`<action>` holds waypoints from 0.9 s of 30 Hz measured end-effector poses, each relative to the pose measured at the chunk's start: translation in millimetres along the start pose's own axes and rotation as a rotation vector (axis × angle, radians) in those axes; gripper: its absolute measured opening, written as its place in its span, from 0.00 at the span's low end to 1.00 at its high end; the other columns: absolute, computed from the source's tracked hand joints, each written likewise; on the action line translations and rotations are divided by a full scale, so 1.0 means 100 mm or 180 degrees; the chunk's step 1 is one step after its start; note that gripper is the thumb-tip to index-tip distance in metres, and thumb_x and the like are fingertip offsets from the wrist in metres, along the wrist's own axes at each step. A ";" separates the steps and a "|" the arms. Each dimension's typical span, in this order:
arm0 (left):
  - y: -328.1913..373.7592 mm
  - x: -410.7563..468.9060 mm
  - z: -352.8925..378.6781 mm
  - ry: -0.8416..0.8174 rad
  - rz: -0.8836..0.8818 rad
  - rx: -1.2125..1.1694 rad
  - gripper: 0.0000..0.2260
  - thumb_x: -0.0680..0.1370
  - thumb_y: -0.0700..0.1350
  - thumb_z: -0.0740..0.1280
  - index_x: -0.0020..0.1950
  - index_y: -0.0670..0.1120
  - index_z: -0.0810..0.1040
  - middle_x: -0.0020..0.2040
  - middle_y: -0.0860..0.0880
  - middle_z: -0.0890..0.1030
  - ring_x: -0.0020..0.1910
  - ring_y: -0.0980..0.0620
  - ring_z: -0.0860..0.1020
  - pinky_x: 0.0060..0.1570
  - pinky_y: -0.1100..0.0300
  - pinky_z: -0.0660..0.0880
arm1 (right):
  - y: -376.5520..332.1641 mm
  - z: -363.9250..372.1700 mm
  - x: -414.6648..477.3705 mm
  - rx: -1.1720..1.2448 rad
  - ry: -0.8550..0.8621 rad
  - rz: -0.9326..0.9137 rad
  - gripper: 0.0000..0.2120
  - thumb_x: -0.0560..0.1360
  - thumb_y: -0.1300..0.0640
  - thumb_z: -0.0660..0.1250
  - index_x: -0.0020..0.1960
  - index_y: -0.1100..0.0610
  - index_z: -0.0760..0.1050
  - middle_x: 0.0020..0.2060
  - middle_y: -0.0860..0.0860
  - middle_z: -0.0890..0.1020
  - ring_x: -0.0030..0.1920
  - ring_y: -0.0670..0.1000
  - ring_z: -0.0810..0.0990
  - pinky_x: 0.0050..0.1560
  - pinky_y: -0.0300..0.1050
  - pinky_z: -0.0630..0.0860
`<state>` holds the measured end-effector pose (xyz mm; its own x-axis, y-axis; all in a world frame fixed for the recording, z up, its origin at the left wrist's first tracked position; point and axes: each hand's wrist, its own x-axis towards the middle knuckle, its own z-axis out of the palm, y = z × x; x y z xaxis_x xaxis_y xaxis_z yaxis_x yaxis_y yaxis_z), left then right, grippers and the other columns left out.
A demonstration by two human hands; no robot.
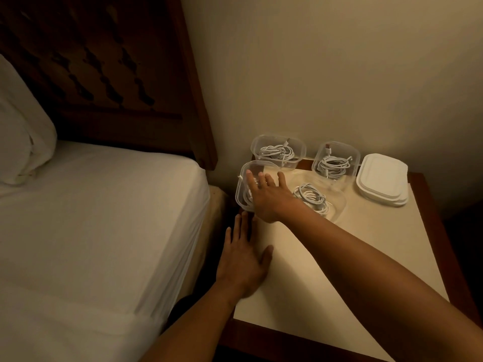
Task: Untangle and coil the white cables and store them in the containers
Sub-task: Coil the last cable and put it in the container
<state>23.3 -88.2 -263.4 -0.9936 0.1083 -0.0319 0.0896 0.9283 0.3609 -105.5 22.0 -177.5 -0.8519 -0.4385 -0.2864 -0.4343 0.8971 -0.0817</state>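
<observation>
Two hands, two forearms, all bare.
Uncovered: left hand (243, 265) and right hand (266, 197); both forearms unclothed up to frame edge; outlines slightly blurred.

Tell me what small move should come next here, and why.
Probably move the right hand to the lids and take the top one: the containers stand open with coiled cables inside, and no loose cable shows on the table.

White cables (333, 164), clear containers (278, 150), white lids (381, 178), cream tabletop (339, 257), white sheet (91, 218).
</observation>
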 end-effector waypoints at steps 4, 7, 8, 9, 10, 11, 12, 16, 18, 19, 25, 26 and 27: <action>0.01 0.01 0.00 -0.0022 0.0014 0.0122 0.37 0.81 0.70 0.43 0.81 0.54 0.31 0.83 0.51 0.36 0.81 0.52 0.32 0.81 0.47 0.44 | 0.06 0.05 0.03 -0.0182 -0.0034 -0.0045 0.35 0.84 0.51 0.55 0.81 0.64 0.41 0.81 0.62 0.45 0.81 0.61 0.40 0.77 0.61 0.37; 0.00 0.02 0.02 -0.0037 0.0024 0.0202 0.37 0.82 0.70 0.44 0.83 0.52 0.34 0.84 0.50 0.37 0.81 0.52 0.33 0.81 0.47 0.45 | 0.08 0.14 0.03 0.0020 0.0041 -0.0010 0.33 0.85 0.48 0.51 0.81 0.63 0.41 0.81 0.61 0.44 0.81 0.59 0.40 0.78 0.57 0.41; 0.00 0.02 0.02 -0.0042 0.0034 0.0222 0.37 0.82 0.69 0.44 0.83 0.51 0.36 0.84 0.50 0.37 0.81 0.52 0.33 0.81 0.46 0.45 | 0.08 0.16 0.03 0.0143 0.0140 0.0004 0.33 0.85 0.48 0.52 0.81 0.63 0.43 0.81 0.61 0.47 0.81 0.60 0.43 0.79 0.57 0.45; 0.00 0.02 0.02 -0.0052 0.0043 0.0244 0.37 0.82 0.69 0.44 0.83 0.51 0.37 0.84 0.50 0.38 0.81 0.51 0.33 0.81 0.46 0.45 | 0.08 0.17 0.02 0.0271 0.0281 0.0009 0.33 0.84 0.48 0.54 0.81 0.62 0.47 0.81 0.60 0.51 0.81 0.60 0.48 0.79 0.56 0.48; -0.01 0.02 0.03 -0.0069 0.0051 0.0271 0.37 0.82 0.68 0.45 0.84 0.50 0.39 0.84 0.49 0.38 0.81 0.51 0.34 0.81 0.46 0.45 | 0.08 0.18 0.02 0.0390 0.0445 0.0006 0.31 0.84 0.48 0.55 0.81 0.61 0.51 0.80 0.60 0.56 0.80 0.60 0.53 0.78 0.55 0.51; -0.01 0.02 0.03 -0.0084 0.0057 0.0297 0.36 0.82 0.67 0.45 0.84 0.49 0.41 0.84 0.49 0.39 0.82 0.51 0.34 0.81 0.46 0.45 | 0.08 0.18 0.01 0.0483 0.0613 -0.0003 0.30 0.83 0.48 0.56 0.80 0.60 0.54 0.78 0.59 0.61 0.78 0.59 0.58 0.77 0.55 0.55; -0.02 0.01 0.03 -0.0085 0.0060 0.0310 0.36 0.82 0.67 0.46 0.84 0.49 0.43 0.84 0.49 0.40 0.82 0.51 0.35 0.81 0.45 0.46 | 0.08 0.19 0.00 0.0558 0.0756 -0.0014 0.29 0.82 0.48 0.57 0.79 0.59 0.57 0.77 0.58 0.64 0.76 0.58 0.61 0.76 0.54 0.57; -0.02 0.00 0.03 -0.0006 0.0097 0.0274 0.33 0.83 0.63 0.48 0.84 0.48 0.50 0.85 0.49 0.43 0.82 0.50 0.37 0.81 0.46 0.46 | 0.10 0.22 -0.03 0.0669 0.0972 -0.0015 0.27 0.82 0.48 0.58 0.77 0.58 0.61 0.75 0.56 0.68 0.75 0.57 0.64 0.75 0.52 0.60; -0.01 -0.01 0.02 0.0054 0.0122 0.0274 0.32 0.84 0.62 0.49 0.84 0.48 0.52 0.85 0.48 0.46 0.83 0.49 0.39 0.81 0.46 0.45 | 0.11 0.22 -0.04 0.0686 0.0994 -0.0022 0.27 0.82 0.47 0.58 0.77 0.58 0.61 0.75 0.56 0.68 0.75 0.56 0.64 0.76 0.52 0.59; 0.00 -0.02 0.02 0.0070 0.0133 0.0270 0.32 0.84 0.62 0.49 0.84 0.48 0.53 0.85 0.48 0.46 0.83 0.49 0.40 0.81 0.46 0.45 | 0.10 0.21 -0.06 0.0753 0.1013 -0.0020 0.27 0.83 0.47 0.57 0.78 0.58 0.61 0.76 0.56 0.67 0.75 0.56 0.64 0.76 0.52 0.59; 0.00 -0.05 0.00 0.0155 0.0163 0.0208 0.28 0.83 0.60 0.51 0.80 0.48 0.64 0.83 0.47 0.56 0.83 0.45 0.49 0.80 0.43 0.53 | 0.13 0.09 -0.27 0.1279 0.1346 0.0156 0.25 0.85 0.47 0.54 0.77 0.59 0.64 0.75 0.57 0.68 0.75 0.56 0.64 0.75 0.51 0.60; 0.00 -0.07 0.02 0.0247 0.0203 0.0242 0.26 0.83 0.58 0.54 0.77 0.48 0.69 0.81 0.45 0.62 0.82 0.44 0.56 0.78 0.41 0.58 | 0.17 0.07 -0.34 0.1426 0.1446 0.0245 0.24 0.85 0.47 0.55 0.76 0.59 0.65 0.74 0.56 0.69 0.74 0.56 0.65 0.74 0.51 0.62; 0.00 -0.08 0.03 0.0394 0.0285 0.0277 0.23 0.82 0.56 0.57 0.73 0.48 0.74 0.77 0.45 0.69 0.78 0.43 0.64 0.75 0.41 0.64 | 0.24 0.05 -0.41 0.1575 0.1576 0.0347 0.24 0.84 0.47 0.56 0.76 0.58 0.67 0.73 0.56 0.70 0.73 0.56 0.66 0.73 0.51 0.64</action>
<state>31.6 -87.8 -265.6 -0.9818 0.1524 0.1136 0.1785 0.9448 0.2748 -79.8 61.9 -172.3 -0.9670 -0.2127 0.1404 -0.2549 0.8054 -0.5351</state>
